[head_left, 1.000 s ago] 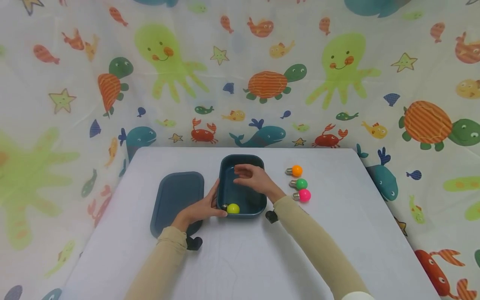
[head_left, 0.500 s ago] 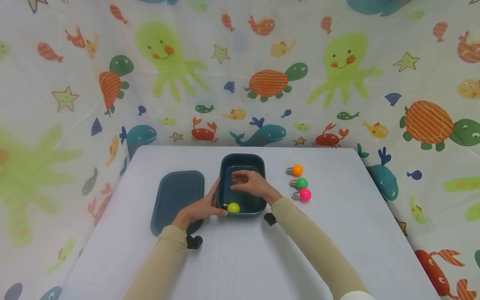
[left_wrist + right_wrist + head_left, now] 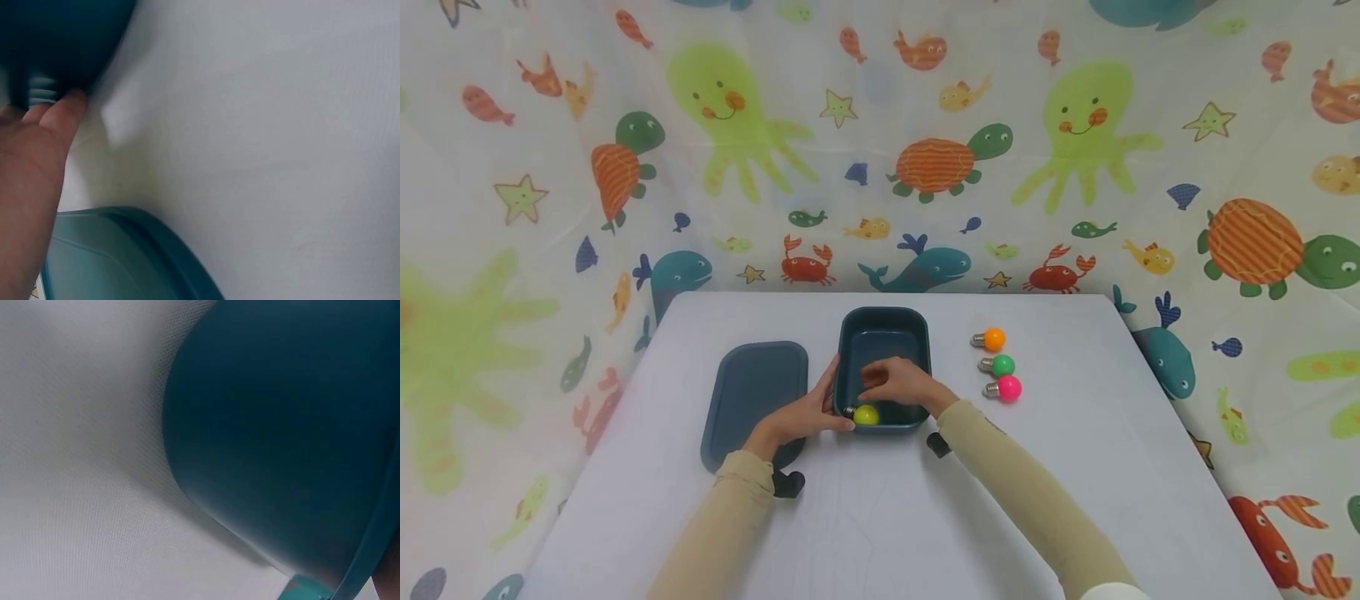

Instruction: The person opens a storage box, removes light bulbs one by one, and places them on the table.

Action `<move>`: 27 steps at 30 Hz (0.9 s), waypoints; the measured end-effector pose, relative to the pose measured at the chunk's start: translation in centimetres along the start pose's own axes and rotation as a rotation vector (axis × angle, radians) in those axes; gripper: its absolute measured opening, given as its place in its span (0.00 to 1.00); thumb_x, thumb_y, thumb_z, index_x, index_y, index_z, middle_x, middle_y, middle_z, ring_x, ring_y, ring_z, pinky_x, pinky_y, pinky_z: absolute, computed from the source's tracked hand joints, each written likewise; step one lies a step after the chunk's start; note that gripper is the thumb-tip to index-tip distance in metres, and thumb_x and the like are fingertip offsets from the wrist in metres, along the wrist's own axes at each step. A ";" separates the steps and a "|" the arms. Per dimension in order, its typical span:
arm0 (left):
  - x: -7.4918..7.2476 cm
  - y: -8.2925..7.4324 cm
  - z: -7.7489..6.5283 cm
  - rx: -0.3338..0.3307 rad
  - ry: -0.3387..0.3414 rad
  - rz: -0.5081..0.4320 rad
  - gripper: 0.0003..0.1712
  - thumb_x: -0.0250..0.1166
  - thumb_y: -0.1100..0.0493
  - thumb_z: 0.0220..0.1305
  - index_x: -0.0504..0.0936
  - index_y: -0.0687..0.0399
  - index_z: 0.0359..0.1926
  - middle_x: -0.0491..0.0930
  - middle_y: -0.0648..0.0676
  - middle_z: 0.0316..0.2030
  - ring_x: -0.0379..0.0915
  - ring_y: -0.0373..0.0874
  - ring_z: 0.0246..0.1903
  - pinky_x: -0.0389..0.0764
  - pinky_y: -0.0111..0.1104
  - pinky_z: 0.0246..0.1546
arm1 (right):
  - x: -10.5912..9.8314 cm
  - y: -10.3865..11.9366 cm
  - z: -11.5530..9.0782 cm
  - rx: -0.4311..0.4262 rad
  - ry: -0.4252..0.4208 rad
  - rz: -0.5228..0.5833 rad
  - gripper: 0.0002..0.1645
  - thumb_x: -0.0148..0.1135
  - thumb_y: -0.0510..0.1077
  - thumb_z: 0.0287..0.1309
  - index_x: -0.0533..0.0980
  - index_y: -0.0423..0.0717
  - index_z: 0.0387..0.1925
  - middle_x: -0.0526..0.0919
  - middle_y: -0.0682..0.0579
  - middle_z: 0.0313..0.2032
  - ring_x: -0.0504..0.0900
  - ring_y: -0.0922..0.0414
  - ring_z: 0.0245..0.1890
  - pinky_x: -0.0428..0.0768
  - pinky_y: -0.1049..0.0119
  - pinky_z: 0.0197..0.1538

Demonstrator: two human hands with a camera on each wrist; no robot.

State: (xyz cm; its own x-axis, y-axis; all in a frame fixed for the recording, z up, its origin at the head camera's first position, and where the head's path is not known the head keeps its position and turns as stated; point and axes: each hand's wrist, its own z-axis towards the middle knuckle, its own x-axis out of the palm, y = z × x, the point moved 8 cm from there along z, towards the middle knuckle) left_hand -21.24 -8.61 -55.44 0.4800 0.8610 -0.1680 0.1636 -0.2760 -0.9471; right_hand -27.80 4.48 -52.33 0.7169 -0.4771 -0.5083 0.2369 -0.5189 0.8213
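A dark blue-green rectangular box (image 3: 880, 321), without a cover, stands mid-table in the head view. My left hand (image 3: 801, 417) holds it by its left side, fingers along the outer wall and thumb at the near left corner. In the left wrist view, fingertips touch the box (image 3: 69, 37). A yellow light bulb (image 3: 867, 415) lies inside at that near left corner. My right hand (image 3: 898, 382) is over the inside of the box, just above the bulb, fingers loosely bent with nothing visible in them. The right wrist view shows mostly the box's outer wall (image 3: 269, 437).
Left of the box a matching lid (image 3: 760, 383) lies flat, partly under my left forearm. To the right lie an orange bulb (image 3: 994, 339), a green bulb (image 3: 1003, 365) and a pink bulb (image 3: 1009, 388) on the white table (image 3: 865, 533). A printed curtain hangs behind.
My right hand has moved toward the near side of the box, closer to the yellow bulb. The left hand, box, lid and bulbs have stayed in place.
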 end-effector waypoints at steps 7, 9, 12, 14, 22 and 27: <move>0.1 0.2 0.1 -0.005 -0.003 -0.001 0.69 0.72 0.55 0.59 0.22 0.29 0.75 0.33 0.45 0.77 0.46 0.47 0.73 0.47 0.56 0.70 | 0.8 -0.2 -0.2 0.030 0.051 -0.052 0.39 0.74 0.54 0.52 0.73 0.39 0.62 0.83 0.50 0.52 0.81 0.57 0.51 0.78 0.60 0.57; 0.1 0.2 0.1 -0.008 -0.001 0.000 0.69 0.72 0.54 0.58 0.22 0.29 0.75 0.33 0.45 0.77 0.46 0.47 0.74 0.46 0.56 0.70 | 0.9 -0.2 -0.1 0.032 0.056 -0.087 0.39 0.74 0.54 0.51 0.74 0.39 0.61 0.83 0.51 0.51 0.81 0.58 0.50 0.78 0.61 0.56; 0.1 0.2 0.1 -0.004 0.001 -0.006 0.69 0.72 0.54 0.58 0.22 0.29 0.74 0.33 0.46 0.77 0.46 0.47 0.74 0.47 0.54 0.71 | 1.2 -0.3 -0.1 0.035 0.063 -0.126 0.39 0.74 0.55 0.50 0.75 0.39 0.59 0.84 0.53 0.48 0.81 0.60 0.47 0.79 0.62 0.54; 0.0 0.2 0.2 -0.002 0.002 -0.005 0.69 0.72 0.54 0.58 0.22 0.29 0.74 0.32 0.46 0.77 0.46 0.47 0.74 0.49 0.53 0.71 | 1.3 -0.3 -0.2 0.040 0.070 -0.143 0.38 0.74 0.55 0.50 0.76 0.40 0.58 0.84 0.53 0.47 0.81 0.60 0.45 0.79 0.62 0.53; 0.0 0.4 0.2 -0.007 0.002 -0.002 0.70 0.72 0.55 0.59 0.21 0.28 0.74 0.31 0.46 0.77 0.46 0.47 0.74 0.50 0.51 0.71 | 1.5 -0.2 -0.4 0.054 0.083 -0.149 0.36 0.75 0.54 0.50 0.78 0.39 0.57 0.85 0.52 0.47 0.82 0.61 0.45 0.79 0.63 0.54; -0.1 0.4 0.2 -0.009 -0.006 0.003 0.69 0.72 0.55 0.59 0.21 0.29 0.74 0.31 0.46 0.77 0.45 0.47 0.74 0.49 0.52 0.71 | 1.5 -0.3 -0.2 0.049 0.077 -0.142 0.36 0.75 0.54 0.49 0.78 0.39 0.56 0.85 0.53 0.47 0.82 0.61 0.45 0.80 0.63 0.53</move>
State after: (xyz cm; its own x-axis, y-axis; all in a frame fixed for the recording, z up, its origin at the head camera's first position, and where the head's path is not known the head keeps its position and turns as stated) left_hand -21.42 -8.68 -55.89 0.4752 0.8628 -0.1724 0.1703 -0.2825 -0.9440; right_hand -26.60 4.07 -53.30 0.7267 -0.3418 -0.5958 0.3085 -0.6126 0.7277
